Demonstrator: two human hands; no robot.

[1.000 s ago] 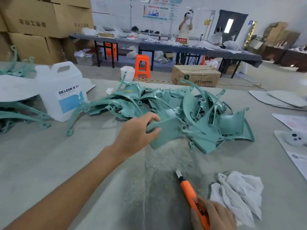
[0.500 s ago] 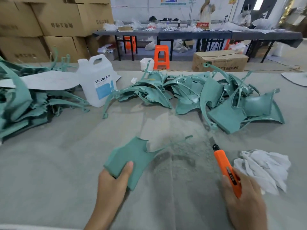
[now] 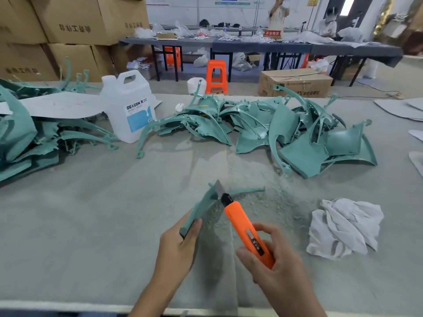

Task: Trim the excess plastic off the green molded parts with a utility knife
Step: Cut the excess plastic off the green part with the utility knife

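Note:
My left hand grips a green molded part by its near end, turned on edge so it points away from me. My right hand holds an orange utility knife. Its blade is out and lies against the part's far edge. A thin green strip curves off to the right from the part. A large heap of green molded parts lies across the far middle of the table, and another heap lies at the far left.
Green shavings are scattered on the grey table under the hands. A crumpled white cloth lies at the right. A white DEXCON jug stands at the back left. Paper sheets lie far right. Cardboard boxes, stools and people are beyond.
My left hand pulled one green part out of the heap toward me and turned it on edge. My right hand brought the knife up until its blade met the part.

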